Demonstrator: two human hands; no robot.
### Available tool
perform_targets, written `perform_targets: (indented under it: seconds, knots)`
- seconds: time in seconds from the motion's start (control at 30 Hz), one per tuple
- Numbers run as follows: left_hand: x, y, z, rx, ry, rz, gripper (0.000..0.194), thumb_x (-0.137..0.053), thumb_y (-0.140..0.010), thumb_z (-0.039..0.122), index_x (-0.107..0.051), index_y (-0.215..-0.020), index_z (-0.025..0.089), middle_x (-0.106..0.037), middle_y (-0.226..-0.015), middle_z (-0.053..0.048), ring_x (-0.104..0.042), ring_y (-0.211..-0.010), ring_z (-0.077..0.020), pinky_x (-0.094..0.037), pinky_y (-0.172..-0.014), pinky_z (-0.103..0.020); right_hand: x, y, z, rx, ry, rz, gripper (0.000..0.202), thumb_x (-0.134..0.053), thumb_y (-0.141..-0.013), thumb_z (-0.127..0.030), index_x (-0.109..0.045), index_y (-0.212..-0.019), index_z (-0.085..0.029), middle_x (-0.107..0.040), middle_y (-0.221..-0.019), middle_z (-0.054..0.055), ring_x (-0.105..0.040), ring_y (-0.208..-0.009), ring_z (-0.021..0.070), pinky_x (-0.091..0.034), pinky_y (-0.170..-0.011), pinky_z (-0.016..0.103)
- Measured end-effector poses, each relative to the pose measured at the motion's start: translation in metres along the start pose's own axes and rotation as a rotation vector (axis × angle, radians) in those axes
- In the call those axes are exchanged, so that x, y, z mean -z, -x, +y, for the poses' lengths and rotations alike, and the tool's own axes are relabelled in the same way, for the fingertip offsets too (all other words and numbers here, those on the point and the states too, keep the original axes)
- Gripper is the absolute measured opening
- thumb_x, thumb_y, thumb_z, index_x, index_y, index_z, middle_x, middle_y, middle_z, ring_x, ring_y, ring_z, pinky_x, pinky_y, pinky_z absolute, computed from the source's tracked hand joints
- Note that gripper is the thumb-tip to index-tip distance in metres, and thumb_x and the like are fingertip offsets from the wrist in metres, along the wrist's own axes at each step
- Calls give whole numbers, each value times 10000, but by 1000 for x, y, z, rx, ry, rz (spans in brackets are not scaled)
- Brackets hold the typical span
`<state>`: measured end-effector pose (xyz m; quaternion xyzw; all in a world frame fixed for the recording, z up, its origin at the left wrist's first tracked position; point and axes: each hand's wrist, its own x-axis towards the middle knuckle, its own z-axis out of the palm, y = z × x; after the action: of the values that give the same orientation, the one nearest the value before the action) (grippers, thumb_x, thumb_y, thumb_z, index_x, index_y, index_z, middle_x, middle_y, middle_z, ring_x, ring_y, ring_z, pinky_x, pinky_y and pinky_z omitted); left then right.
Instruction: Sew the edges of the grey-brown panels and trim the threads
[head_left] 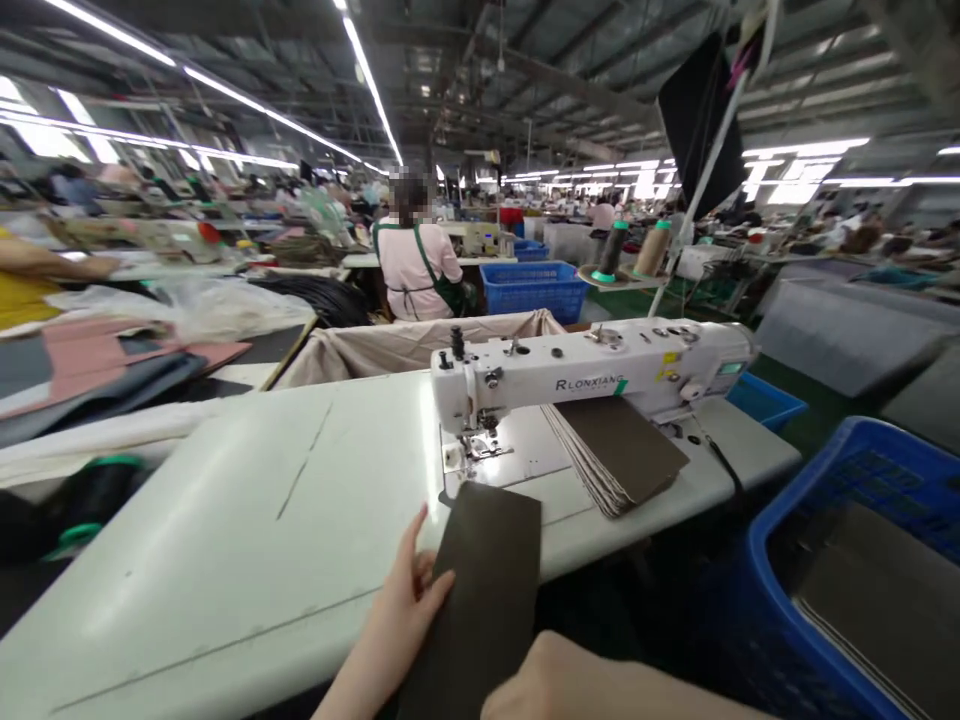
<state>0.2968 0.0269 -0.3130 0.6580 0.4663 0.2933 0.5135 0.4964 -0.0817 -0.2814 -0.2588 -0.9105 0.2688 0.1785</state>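
A dark olive-brown fabric panel [487,590] reaches from the front of the table toward the needle area of a white sewing machine [525,375]. My left hand [411,590] grips the panel's left edge, thumb on top and index finger pointing forward. Low in the view, my right hand [544,680] is closed at the panel's right edge near its close end; its fingertips are hidden. Under the machine arm, to the right, lies a stack of similar brown panels [622,450].
A blue basket [772,530] holding brown panels stands at the right. Thread cones [613,250] stand behind the machine. A co-worker [416,255] in a pink top sits ahead with their back to me. Black thread spools [94,505] lie at the left.
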Motion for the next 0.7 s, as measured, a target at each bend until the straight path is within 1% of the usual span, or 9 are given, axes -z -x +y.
perform_targets:
  seconds: [0.07, 0.1, 0.13, 0.2, 0.3, 0.4, 0.57, 0.63, 0.7]
  knots:
    - [18, -1, -18, -196, -370, 197, 714, -461, -916, 202, -131, -1542, 291, -490, -1397, -136, -461, -1307, -345, -368, -1058, -581, 19, -13, 19, -77, -119, 42, 270, -502, -981, -346, -567, -1229, -260, -693, -1131, -38, -654, -951, 69, -443, -743, 124]
    - [26, -2, -25, -285, -535, 224, 685, -413, -908, 130, -194, -1531, 313, -376, -1503, -113, -342, -1393, -340, -301, -1108, -583, 29, -20, 32, -177, -126, 108, 305, -515, -973, -383, -561, -1254, -274, -680, -1174, -29, -650, -980, 82, -453, -792, 136]
    - [32, -3, -32, -358, -671, 196, 682, -370, -893, 68, -255, -1513, 329, -296, -1559, -77, -262, -1435, -322, -259, -1139, -571, 39, -27, 47, -290, -88, 178, 323, -498, -980, -374, -539, -1288, -285, -652, -1241, -17, -636, -1037, 100, -456, -861, 167]
    - [40, -9, -41, -430, -829, 43, 698, -317, -877, 10, -303, -1494, 335, -275, -1579, -32, -254, -1446, -275, -254, -1162, -535, 53, -41, 81, -524, 119, 276, 381, -487, -971, -274, -490, -1351, -298, -583, -1355, 6, -602, -1135, 150, -461, -937, 256]
    - [44, -19, -45, -424, -905, -78, 584, -352, -938, 108, -297, -1492, 286, -329, -1558, -40, -322, -1421, -242, -287, -1167, -489, 59, -55, 127, -736, 397, 196, 548, -502, -912, -195, -389, -1435, -315, -430, -1496, 10, -572, -1192, 215, -490, -931, 361]
    - [46, -31, -37, -404, -916, -96, 453, -421, -977, 306, -385, -1427, 265, -333, -1555, -47, -319, -1421, -250, -316, -1157, -469, 54, -58, 149, -747, 462, 143, 562, -470, -918, -210, -357, -1457, -319, -385, -1524, 4, -570, -1191, 225, -498, -918, 379]
    - [51, -62, -14, -465, -908, -203, 352, -515, -928, 448, -538, -1187, 211, -290, -1574, -79, -291, -1430, -284, -269, -1170, -489, 45, -55, 152, -705, 537, 69, 574, -465, -925, -242, -323, -1480, -282, -356, -1539, 33, -618, -1097, 233, -526, -840, 377]
    - [52, -78, -7, -480, -913, -246, 414, -559, -892, 485, -537, -1198, 207, -343, -1545, -96, -342, -1401, -290, -296, -1152, -481, 45, -56, 153, -692, 555, 67, 554, -458, -931, -246, -339, -1471, -268, -360, -1537, 40, -631, -1065, 236, -534, -806, 369]
    - [53, -92, -4, -493, -923, -263, 574, -597, -853, 529, -479, -1321, 217, -397, -1508, -104, -379, -1371, -299, -333, -1123, -477, 46, -57, 154, -681, 560, 75, 535, -451, -936, -254, -353, -1462, -266, -375, -1529, 34, -640, -1040, 240, -540, -782, 364]
